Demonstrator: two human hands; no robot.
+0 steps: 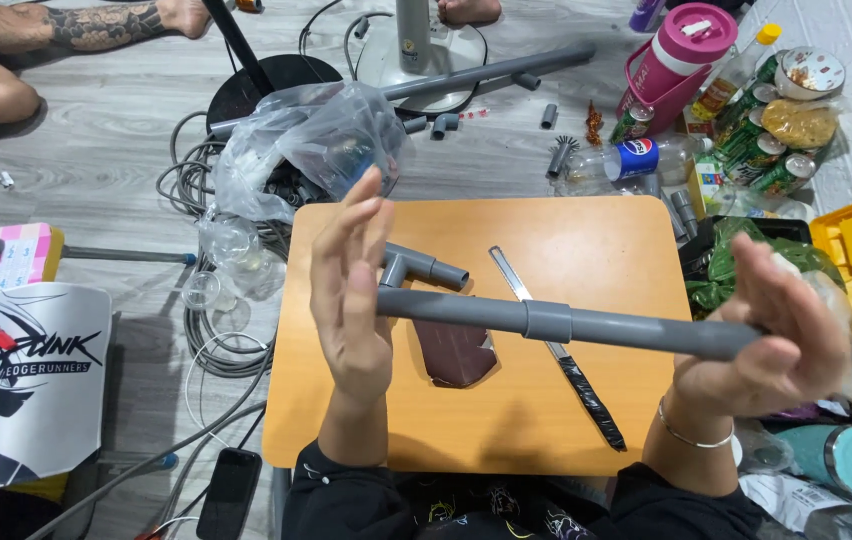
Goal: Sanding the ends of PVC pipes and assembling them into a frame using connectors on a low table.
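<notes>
A grey plastic pipe with a coupling at its middle is held level above a small orange table. My left hand presses its flat palm against the pipe's left end, fingers straight up. My right hand cups the pipe's right end. Under the pipe on the table lie a grey tee fitting, a dark brown piece of sandpaper and a metal saw blade with a black taped handle.
A clear plastic bag of fittings and coiled grey cable lie left of the table. Long grey pipes, a fan base, a pink bottle, cans and snacks crowd the far right. Another person's tattooed leg rests top left. A phone lies on the floor.
</notes>
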